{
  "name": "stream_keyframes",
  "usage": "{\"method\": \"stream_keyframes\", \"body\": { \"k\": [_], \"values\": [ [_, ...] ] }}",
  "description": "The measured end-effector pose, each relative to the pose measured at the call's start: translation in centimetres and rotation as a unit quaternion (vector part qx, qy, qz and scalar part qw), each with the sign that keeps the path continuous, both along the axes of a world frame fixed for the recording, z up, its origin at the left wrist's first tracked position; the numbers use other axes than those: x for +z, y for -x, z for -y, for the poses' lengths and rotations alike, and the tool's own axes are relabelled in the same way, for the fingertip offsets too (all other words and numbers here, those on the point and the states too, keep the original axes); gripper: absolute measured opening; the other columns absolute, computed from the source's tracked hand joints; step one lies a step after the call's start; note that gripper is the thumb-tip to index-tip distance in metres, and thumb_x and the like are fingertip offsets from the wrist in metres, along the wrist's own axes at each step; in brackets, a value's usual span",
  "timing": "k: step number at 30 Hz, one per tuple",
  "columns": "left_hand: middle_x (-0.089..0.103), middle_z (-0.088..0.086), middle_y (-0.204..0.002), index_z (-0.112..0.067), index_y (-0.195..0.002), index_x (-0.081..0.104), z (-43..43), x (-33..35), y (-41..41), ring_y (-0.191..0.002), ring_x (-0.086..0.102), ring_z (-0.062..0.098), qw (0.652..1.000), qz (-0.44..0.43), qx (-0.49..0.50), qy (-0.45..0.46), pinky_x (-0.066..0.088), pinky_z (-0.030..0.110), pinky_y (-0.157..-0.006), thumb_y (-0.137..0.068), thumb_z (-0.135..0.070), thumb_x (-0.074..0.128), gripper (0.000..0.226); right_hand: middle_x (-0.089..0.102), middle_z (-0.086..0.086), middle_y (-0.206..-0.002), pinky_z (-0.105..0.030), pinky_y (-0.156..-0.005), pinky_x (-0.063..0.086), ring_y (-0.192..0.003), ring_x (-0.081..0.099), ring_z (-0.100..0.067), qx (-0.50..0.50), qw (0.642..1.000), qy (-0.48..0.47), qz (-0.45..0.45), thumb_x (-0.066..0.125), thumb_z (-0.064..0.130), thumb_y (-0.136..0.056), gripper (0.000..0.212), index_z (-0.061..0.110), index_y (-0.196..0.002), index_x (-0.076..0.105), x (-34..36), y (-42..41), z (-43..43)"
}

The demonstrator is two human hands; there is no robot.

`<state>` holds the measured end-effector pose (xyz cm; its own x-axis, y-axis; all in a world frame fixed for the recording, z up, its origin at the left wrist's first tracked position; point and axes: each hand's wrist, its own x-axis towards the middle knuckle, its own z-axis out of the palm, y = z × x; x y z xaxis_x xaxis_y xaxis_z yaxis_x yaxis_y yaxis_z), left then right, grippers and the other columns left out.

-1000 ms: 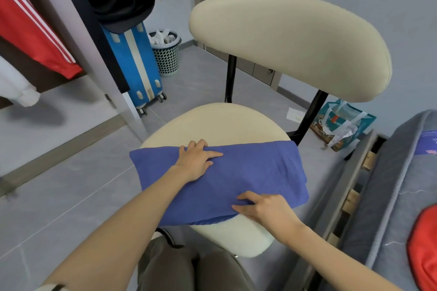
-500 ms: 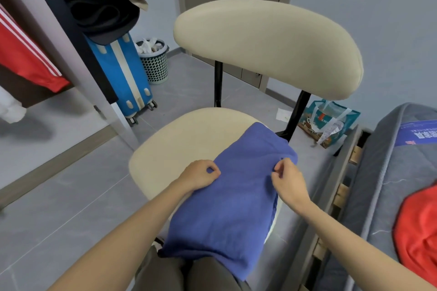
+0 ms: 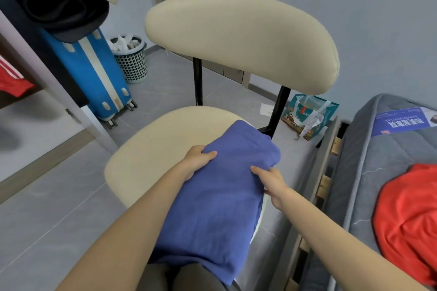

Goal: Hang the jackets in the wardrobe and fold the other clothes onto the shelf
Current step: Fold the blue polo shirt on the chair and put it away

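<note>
A folded blue garment (image 3: 220, 198) lies lengthwise over the front right of the cream chair seat (image 3: 160, 149), its near end hanging off toward my knees. My left hand (image 3: 197, 160) grips its left edge with the thumb on top. At the right edge my right hand (image 3: 272, 183) pinches the cloth. A red garment (image 3: 409, 217) lies on the grey mattress (image 3: 378, 163) at the right. In the wardrobe at the far left hangs a red jacket (image 3: 14, 80).
The chair's backrest (image 3: 241, 40) stands straight ahead. A blue suitcase (image 3: 94, 73) with dark clothes (image 3: 63, 12) piled on top leans by the wardrobe frame (image 3: 56, 87). A waste basket (image 3: 130, 59) and a teal bag (image 3: 307, 113) sit on the tiled floor.
The blue garment went from lying crosswise to lengthwise on the seat. Both hands changed from resting flat on it to gripping its side edges and now hold lower down.
</note>
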<state>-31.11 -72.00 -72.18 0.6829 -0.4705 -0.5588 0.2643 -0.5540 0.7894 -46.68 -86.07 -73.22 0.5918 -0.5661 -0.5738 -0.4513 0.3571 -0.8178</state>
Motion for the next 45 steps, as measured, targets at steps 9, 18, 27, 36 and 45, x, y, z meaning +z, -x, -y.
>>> {"method": "stream_keyframes", "body": {
  "k": [9,18,27,36,45],
  "values": [
    [0.074,0.0,-0.091,-0.013,-0.097,0.061,-4.4,7.7,1.5,-0.074,0.072,0.008,0.986,0.03,0.071,0.151,0.051,0.018,-0.054,-0.087,-0.02,0.071,0.016,0.053,-0.006,-0.082,-0.015,-0.059,0.05,-0.077,0.056,-0.017,0.023,0.986,0.13,0.106,0.064,0.006,-0.09,0.044,0.016,-0.117,0.03,7.0,0.6,0.7],
    [0.065,-0.013,-0.102,-0.026,-0.109,0.068,-12.3,16.5,4.1,-0.088,0.059,-0.001,0.939,0.34,-0.044,0.021,0.041,0.002,-0.069,-0.067,-0.01,0.086,0.048,0.056,0.013,-0.124,-0.014,-0.087,0.045,-0.109,0.055,-0.004,0.328,0.87,0.329,0.165,0.066,0.001,-0.083,0.047,0.031,-0.118,0.057,16.3,1.5,-3.8],
    [0.049,-0.005,-0.078,-0.018,-0.071,0.054,-16.1,21.0,6.0,-0.076,0.049,0.018,0.811,0.544,-0.067,-0.204,0.032,0.03,-0.057,-0.073,-0.042,0.078,0.034,0.045,-0.005,-0.1,-0.034,-0.077,0.04,-0.099,0.053,-0.03,0.393,0.706,0.588,0.039,0.042,0.017,-0.099,0.02,0.013,-0.109,0.059,20.2,0.2,-7.0],
    [0.043,-0.004,-0.06,-0.019,-0.065,0.035,-14.2,25.2,1.1,-0.059,0.038,0.016,0.823,0.555,-0.017,-0.121,0.025,0.029,-0.051,-0.089,-0.031,0.064,0.04,0.062,-0.014,-0.085,-0.038,-0.072,0.048,-0.08,0.064,-0.033,0.279,0.802,0.508,0.145,0.046,0.0,-0.092,0.015,0.008,-0.083,0.054,26.6,-4.8,-5.4],
    [0.065,0.006,-0.077,-0.017,-0.064,0.032,-12.9,20.9,2.8,-0.074,0.057,0.006,0.846,0.532,-0.026,-0.015,0.041,0.039,-0.06,-0.09,-0.02,0.062,0.04,0.065,-0.011,-0.087,-0.031,-0.062,0.033,-0.078,0.054,-0.025,0.223,0.808,0.52,0.165,0.048,-0.001,-0.089,0.013,0.001,-0.093,0.06,22.9,-3.4,-3.4]
  ]
}}
